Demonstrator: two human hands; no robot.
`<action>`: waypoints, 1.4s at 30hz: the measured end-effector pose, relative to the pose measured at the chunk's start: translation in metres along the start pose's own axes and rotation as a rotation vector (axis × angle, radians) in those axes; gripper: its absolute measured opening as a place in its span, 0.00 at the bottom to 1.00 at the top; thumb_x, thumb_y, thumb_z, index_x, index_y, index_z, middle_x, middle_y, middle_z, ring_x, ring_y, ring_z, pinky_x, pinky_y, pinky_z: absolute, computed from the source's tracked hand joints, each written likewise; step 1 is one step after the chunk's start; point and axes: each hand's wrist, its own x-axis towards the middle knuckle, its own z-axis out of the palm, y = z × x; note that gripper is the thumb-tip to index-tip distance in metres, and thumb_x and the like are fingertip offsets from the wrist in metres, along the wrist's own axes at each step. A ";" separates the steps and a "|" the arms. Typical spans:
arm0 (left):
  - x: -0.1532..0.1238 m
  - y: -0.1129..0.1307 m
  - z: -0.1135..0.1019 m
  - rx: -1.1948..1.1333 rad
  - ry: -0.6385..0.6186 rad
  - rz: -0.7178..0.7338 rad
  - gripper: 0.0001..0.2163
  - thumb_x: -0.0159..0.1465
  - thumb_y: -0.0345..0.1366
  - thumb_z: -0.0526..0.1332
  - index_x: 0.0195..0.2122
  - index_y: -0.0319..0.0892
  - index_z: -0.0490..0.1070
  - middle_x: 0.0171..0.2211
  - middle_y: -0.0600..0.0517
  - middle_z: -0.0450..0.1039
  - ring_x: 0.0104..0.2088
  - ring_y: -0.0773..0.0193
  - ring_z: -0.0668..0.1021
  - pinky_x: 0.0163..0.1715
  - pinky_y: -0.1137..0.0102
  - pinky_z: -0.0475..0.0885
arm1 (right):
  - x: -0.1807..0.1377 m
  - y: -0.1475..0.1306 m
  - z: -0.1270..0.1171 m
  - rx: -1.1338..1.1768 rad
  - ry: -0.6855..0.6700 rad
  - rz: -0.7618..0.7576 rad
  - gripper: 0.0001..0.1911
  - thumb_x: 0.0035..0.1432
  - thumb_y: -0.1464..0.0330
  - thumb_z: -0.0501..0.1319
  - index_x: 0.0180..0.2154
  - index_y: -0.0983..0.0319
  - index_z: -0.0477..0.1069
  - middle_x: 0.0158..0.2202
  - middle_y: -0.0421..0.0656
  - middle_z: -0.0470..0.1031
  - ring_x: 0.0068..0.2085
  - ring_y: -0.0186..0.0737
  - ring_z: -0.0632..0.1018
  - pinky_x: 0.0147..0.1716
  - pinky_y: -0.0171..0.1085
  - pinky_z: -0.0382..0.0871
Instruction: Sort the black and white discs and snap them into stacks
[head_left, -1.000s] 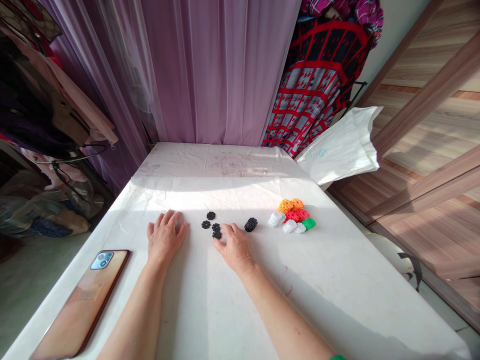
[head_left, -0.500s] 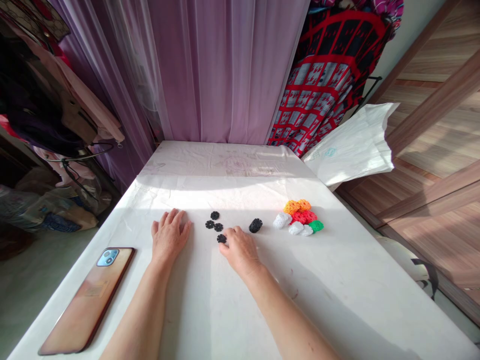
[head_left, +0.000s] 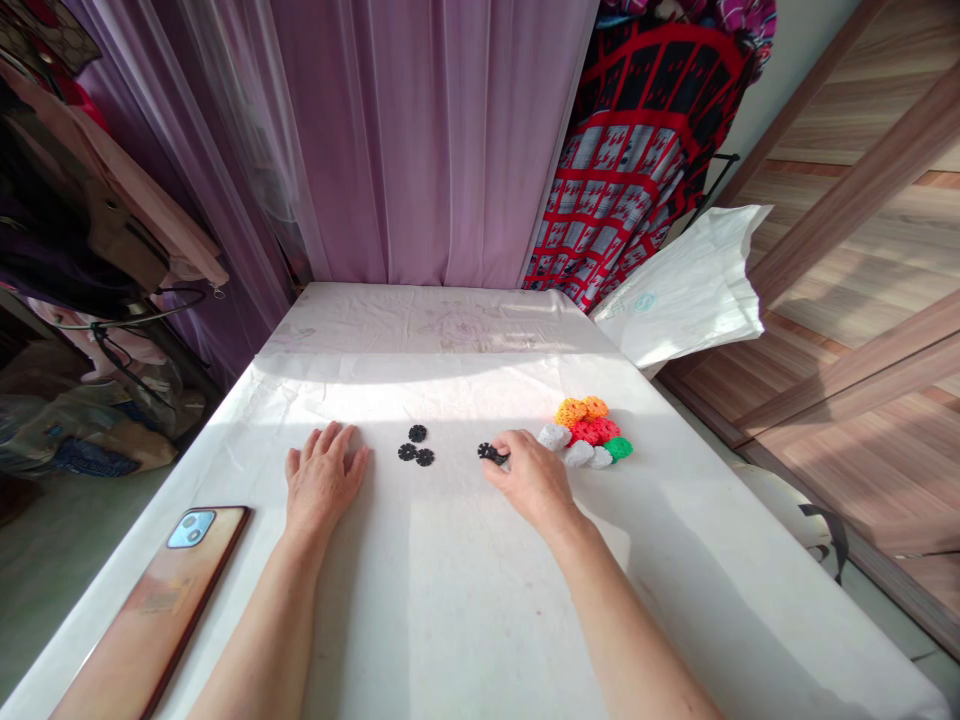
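My left hand (head_left: 324,482) lies flat on the white tablecloth with its fingers spread, holding nothing. With thumb and fingers pinched, my right hand (head_left: 534,480) grips a black notched plastic disc (head_left: 485,451) over the spot of the small black stack, which the fingers mostly hide. Between the hands, three loose black discs (head_left: 417,433) lie close together. Just beyond my right hand are stacks of similar discs: orange (head_left: 571,411), red (head_left: 596,431), green (head_left: 619,448) and white (head_left: 555,436).
A phone (head_left: 154,610) lies face down on the table's left side. The white cloth-covered table (head_left: 450,600) has a white bag (head_left: 675,290) at its far right edge. Purple curtains (head_left: 427,140) hang behind, and clothes (head_left: 135,180) hang at the left.
My right hand has taken the nearest loose black disc and carried it right to the black stack. My left hand stays resting on the table. The view has shifted slightly.
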 end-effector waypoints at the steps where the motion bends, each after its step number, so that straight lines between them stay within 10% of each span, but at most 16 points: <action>1: 0.000 0.000 0.000 -0.001 0.000 -0.001 0.25 0.72 0.47 0.48 0.65 0.44 0.68 0.70 0.42 0.62 0.70 0.44 0.61 0.68 0.44 0.54 | 0.004 0.007 -0.006 -0.016 0.019 0.023 0.11 0.60 0.66 0.64 0.45 0.58 0.76 0.47 0.45 0.80 0.46 0.42 0.80 0.41 0.36 0.66; 21: -0.001 -0.001 0.000 -0.006 0.001 -0.007 0.26 0.72 0.49 0.46 0.65 0.44 0.67 0.70 0.43 0.62 0.71 0.45 0.60 0.68 0.44 0.53 | 0.014 0.047 -0.002 0.001 -0.031 -0.008 0.23 0.59 0.80 0.55 0.52 0.60 0.76 0.51 0.46 0.81 0.52 0.42 0.78 0.50 0.37 0.68; 42: -0.001 -0.001 0.001 -0.007 0.016 -0.009 0.25 0.71 0.48 0.48 0.65 0.44 0.68 0.70 0.43 0.62 0.70 0.45 0.61 0.68 0.44 0.54 | 0.013 0.037 -0.007 0.019 -0.122 -0.092 0.31 0.59 0.72 0.63 0.64 0.57 0.67 0.52 0.46 0.78 0.42 0.39 0.78 0.43 0.36 0.66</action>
